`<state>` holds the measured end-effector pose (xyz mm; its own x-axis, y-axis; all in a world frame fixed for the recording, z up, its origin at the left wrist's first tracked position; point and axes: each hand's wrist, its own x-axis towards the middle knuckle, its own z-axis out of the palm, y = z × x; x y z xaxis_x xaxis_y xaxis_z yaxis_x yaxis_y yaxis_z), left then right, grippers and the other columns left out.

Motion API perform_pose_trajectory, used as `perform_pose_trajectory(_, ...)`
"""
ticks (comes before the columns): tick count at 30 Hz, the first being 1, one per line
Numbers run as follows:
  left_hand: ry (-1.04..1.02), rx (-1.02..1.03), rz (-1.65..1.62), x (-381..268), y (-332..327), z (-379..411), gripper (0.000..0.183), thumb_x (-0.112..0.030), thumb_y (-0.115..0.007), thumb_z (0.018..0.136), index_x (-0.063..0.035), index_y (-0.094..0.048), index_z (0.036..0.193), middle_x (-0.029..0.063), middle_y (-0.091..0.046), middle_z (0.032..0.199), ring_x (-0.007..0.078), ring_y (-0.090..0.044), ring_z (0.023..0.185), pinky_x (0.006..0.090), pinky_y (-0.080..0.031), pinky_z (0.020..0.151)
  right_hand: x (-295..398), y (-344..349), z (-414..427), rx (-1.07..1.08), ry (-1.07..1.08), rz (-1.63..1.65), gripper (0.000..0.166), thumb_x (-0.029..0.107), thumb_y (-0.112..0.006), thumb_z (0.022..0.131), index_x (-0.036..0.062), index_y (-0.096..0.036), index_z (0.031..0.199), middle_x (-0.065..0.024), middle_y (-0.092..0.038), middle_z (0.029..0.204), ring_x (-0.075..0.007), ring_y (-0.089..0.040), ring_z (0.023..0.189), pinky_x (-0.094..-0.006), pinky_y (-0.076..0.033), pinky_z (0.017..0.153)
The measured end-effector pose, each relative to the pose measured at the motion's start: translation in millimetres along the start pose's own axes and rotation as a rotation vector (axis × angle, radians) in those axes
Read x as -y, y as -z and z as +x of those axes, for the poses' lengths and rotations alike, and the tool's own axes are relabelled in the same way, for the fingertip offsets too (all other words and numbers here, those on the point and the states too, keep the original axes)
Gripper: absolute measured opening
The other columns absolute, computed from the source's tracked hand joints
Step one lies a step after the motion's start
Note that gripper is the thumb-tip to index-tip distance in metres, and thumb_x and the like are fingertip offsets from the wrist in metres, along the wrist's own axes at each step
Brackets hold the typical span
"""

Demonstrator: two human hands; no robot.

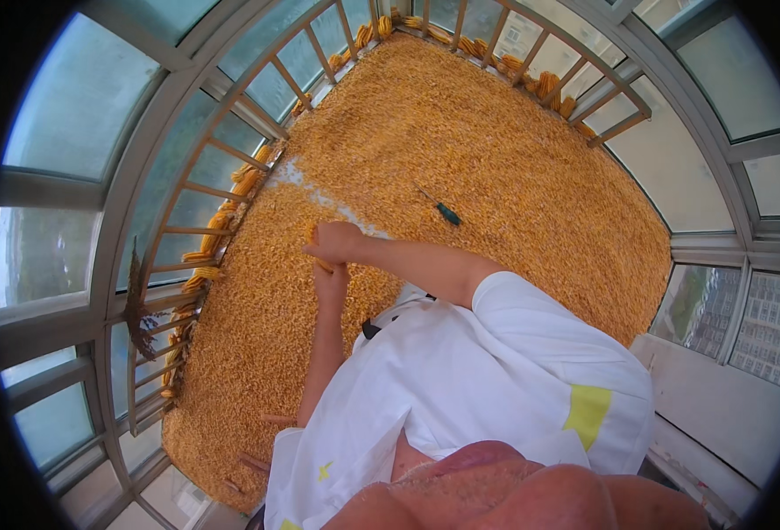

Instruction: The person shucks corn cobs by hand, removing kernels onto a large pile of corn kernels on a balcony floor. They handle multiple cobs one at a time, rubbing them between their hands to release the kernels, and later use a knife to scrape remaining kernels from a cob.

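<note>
An ear of yellow corn (312, 232) is held in front of my body, mostly hidden by my fingers. My right hand (337, 242) closes around its upper part. Just below, my left hand (331, 277) grips the lower part, and a short bit of cob shows between the two hands. Loose corn kernels (496, 132) cover the floor all around and beneath them. On the kernels to the right of my hands lies a screwdriver-like tool (449, 214) with a green handle and a thin shaft.
Whole corn ears (217, 222) line the window ledge behind a metal railing (194, 149); more ears (549, 86) sit at the far right side. A dried plant bunch (139, 321) hangs on the left railing. Pale floor (290, 173) shows through the kernels. Brownish bars (255, 462) stick out beside me.
</note>
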<state>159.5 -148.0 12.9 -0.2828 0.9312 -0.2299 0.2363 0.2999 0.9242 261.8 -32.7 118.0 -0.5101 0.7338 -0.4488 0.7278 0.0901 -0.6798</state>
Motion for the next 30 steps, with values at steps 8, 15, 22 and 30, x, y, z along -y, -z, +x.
perform_pose_trajectory(8, 0.300, 0.081, -0.165, -64.2, 16.8, -21.8, 0.044, -0.047, -0.065, 0.094, -0.0099, -0.052, 0.075, -0.0025, -0.048, 0.059, 0.0078, -0.041, 0.046, 0.0262, -0.028, 0.042, -4.5, -21.6, 21.4, 0.065, 0.172, -0.175, 0.059, 0.048, -0.042, 0.100, 0.0018, -0.071, 0.077, -0.0192, -0.072, 0.082, -0.0372, -0.069, 0.082, -0.0470, -0.054, 0.079)
perform_pose_trajectory(15, 0.337, 0.060, -0.315, -49.2, 12.5, -17.6, 0.033, -0.037, -0.061, 0.097, -0.0139, -0.051, 0.076, -0.0048, -0.046, 0.058, 0.0059, -0.039, 0.046, 0.0235, -0.027, 0.041, -19.1, -33.8, 38.0, 0.098, 0.287, -0.078, 0.062, 0.045, -0.037, 0.102, -0.0009, -0.069, 0.076, -0.0199, -0.070, 0.078, -0.0389, -0.068, 0.081, -0.0487, -0.053, 0.078)
perform_pose_trajectory(22, 0.074, 0.015, 0.130, -31.6, 7.8, 1.1, 0.030, -0.029, -0.059, 0.097, -0.0033, -0.056, 0.083, 0.0017, -0.055, 0.065, 0.0113, -0.052, 0.054, 0.0323, -0.037, 0.047, 12.0, -3.1, 11.4, -0.073, 0.058, 0.042, 0.056, 0.048, -0.047, 0.099, -0.0059, -0.062, 0.100, -0.0277, -0.068, 0.095, -0.0425, -0.066, 0.089, -0.0490, -0.052, 0.080)
perform_pose_trajectory(30, -0.059, 0.064, 0.015, -58.4, 8.2, -7.9, 0.026, -0.021, -0.061, 0.092, -0.0012, -0.054, 0.077, 0.0076, -0.056, 0.059, 0.0193, -0.056, 0.054, 0.0374, -0.041, 0.049, -4.3, -8.7, 33.5, -0.075, 0.245, -0.213, 0.051, 0.042, -0.044, 0.102, -0.0060, -0.061, 0.101, -0.0300, -0.067, 0.097, -0.0437, -0.065, 0.092, -0.0525, -0.052, 0.080)
